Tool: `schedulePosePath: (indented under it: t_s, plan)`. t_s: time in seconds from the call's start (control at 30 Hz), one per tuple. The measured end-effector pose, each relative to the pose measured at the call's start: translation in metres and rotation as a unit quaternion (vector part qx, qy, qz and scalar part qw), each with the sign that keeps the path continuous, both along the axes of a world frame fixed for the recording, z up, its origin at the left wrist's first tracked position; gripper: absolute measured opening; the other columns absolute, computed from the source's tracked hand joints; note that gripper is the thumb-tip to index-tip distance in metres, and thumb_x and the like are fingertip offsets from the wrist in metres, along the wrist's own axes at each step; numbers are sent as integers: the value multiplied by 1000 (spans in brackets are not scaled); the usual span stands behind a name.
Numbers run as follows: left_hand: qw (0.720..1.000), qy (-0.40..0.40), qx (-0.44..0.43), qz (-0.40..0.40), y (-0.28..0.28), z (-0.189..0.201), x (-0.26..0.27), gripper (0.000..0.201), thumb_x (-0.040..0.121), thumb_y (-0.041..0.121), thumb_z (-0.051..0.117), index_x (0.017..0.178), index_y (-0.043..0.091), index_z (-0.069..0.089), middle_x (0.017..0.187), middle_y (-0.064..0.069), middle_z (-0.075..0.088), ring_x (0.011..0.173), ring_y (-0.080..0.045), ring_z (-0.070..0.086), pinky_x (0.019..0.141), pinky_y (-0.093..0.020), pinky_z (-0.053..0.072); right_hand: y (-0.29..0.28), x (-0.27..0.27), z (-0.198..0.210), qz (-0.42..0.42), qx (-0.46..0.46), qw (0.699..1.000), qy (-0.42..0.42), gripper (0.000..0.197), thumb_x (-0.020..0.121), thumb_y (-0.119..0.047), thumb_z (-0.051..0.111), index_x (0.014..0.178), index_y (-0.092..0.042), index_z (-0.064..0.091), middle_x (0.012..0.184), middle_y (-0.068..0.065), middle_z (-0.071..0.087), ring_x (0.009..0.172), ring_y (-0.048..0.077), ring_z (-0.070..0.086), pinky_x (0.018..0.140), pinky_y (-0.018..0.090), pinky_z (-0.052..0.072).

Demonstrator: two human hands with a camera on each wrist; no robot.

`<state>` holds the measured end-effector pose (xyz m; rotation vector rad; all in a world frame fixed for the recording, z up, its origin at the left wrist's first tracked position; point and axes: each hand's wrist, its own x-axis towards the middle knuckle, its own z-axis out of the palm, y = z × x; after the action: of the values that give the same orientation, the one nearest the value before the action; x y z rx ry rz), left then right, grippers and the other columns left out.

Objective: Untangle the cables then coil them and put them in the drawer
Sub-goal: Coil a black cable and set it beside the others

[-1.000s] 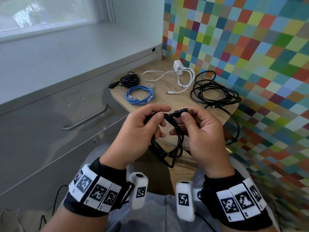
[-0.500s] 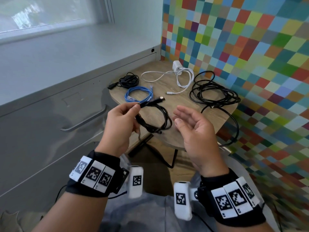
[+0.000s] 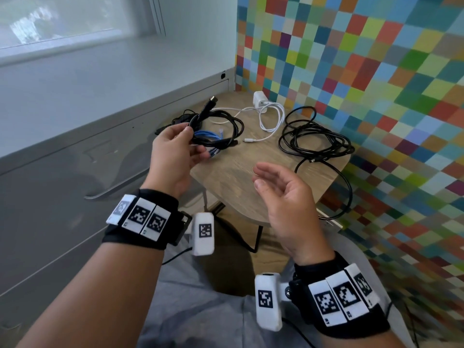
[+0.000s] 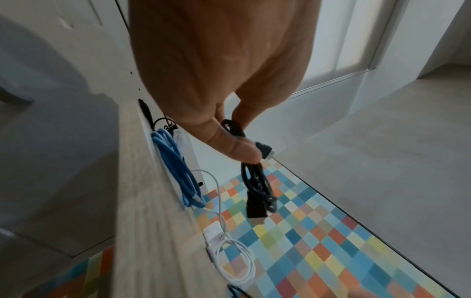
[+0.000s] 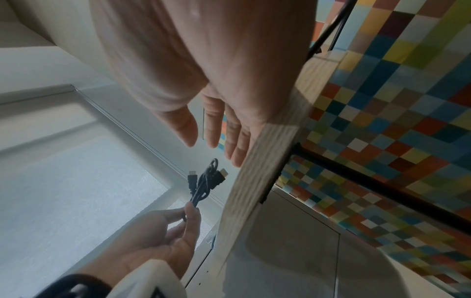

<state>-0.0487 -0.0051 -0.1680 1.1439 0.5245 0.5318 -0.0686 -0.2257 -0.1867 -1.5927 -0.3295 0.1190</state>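
Observation:
My left hand (image 3: 175, 146) pinches a coiled black cable (image 3: 221, 129) between thumb and fingers and holds it above the left part of the small wooden table (image 3: 238, 177). The same black cable (image 4: 257, 185) hangs from my left hand (image 4: 237, 141) in the left wrist view, both plugs showing. My right hand (image 3: 278, 194) hovers empty over the table's near edge, fingers relaxed and spread. On the table lie a coiled blue cable (image 3: 208, 136), a small black cable bundle (image 3: 183, 119), a white charger with its cable (image 3: 268, 114), and a big loose black cable (image 3: 313, 139).
A grey cabinet with closed drawers and a metal drawer handle (image 3: 113, 189) stands left of the table. A wall of coloured squares (image 3: 376, 84) runs behind and to the right. One strand of the big black cable (image 3: 347, 192) hangs over the table's right edge.
My right hand let go of the coiled black cable and opened. My left hand carried the coil up and away, over the blue cable at the table's left.

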Motion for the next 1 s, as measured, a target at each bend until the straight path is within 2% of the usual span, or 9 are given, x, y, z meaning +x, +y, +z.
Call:
schedulePosePath:
  t_s: [0.13, 0.27, 0.4, 0.57, 0.67, 0.77, 0.87, 0.93, 1.0]
  plan:
    - [999, 19, 47, 2, 11, 13, 18, 10, 104, 9, 54, 111, 8, 59, 104, -19, 67, 55, -16, 61, 57, -31, 57, -1, 0, -1, 1, -10, 1000, -5, 31, 99, -9, 67, 129, -19, 68, 122, -10, 71, 115, 1, 67, 98, 21, 55]
    - [988, 64, 142, -12, 29, 27, 37, 9, 101, 12, 57, 107, 11, 64, 85, -9, 65, 54, -15, 62, 56, -28, 55, 0, 0, -1, 3, -12, 1000, -5, 31, 99, -9, 67, 128, -20, 68, 121, -9, 71, 113, 0, 67, 96, 19, 55]
    - [971, 110, 206, -58, 43, 35, 61, 8, 100, 13, 61, 100, 14, 69, 84, -5, 64, 57, -13, 60, 57, -25, 52, 1, 0, 0, 7, -13, 1000, -2, 32, 99, -10, 67, 128, -21, 67, 122, -10, 70, 113, -3, 66, 93, 14, 53]
    - [980, 111, 143, -77, 51, 41, 105, 8, 102, 5, 53, 104, 6, 61, 85, -8, 63, 57, -13, 63, 59, -24, 56, 4, 0, -1, 13, -31, 999, 2, 33, 99, -9, 67, 129, -24, 67, 122, -12, 69, 113, -4, 65, 94, 14, 53]
    - [990, 107, 65, -65, 59, 46, 130, 12, 103, 2, 50, 94, 4, 56, 82, -9, 58, 60, -15, 58, 54, -22, 54, 6, 1, 0, 26, -62, 998, 8, 34, 99, -12, 67, 130, -27, 65, 123, -14, 67, 115, -5, 63, 98, 17, 53]
    - [987, 126, 71, -76, 64, 46, 148, 16, 104, 1, 47, 90, 3, 54, 83, -10, 57, 62, -16, 56, 53, -23, 55, 5, 3, 2, 31, -67, 997, 18, 34, 99, -13, 68, 130, -26, 65, 124, -13, 66, 117, -4, 62, 100, 16, 53]
    - [971, 182, 128, -87, 72, 38, 161, 20, 105, -1, 41, 89, 4, 51, 86, -11, 58, 59, -16, 61, 55, -24, 58, 2, 6, 5, 37, -56, 997, 35, 33, 99, -13, 68, 129, -27, 65, 123, -13, 67, 115, -6, 62, 96, 10, 51]
    - [948, 217, 207, -106, 74, 33, 164, 14, 105, 2, 45, 99, 1, 58, 90, -9, 60, 68, -18, 66, 66, -28, 60, 1, 6, 5, 42, -58, 997, 42, 33, 99, -15, 67, 129, -29, 64, 123, -15, 66, 114, -8, 62, 93, 8, 50]
    - [875, 259, 373, -167, 78, 34, 165, 26, 106, 22, 52, 111, 1, 67, 91, -12, 67, 83, -30, 67, 78, -36, 57, 0, 6, 4, 46, -59, 996, 43, 32, 99, -17, 68, 129, -30, 64, 122, -15, 66, 114, -9, 61, 94, 9, 50]
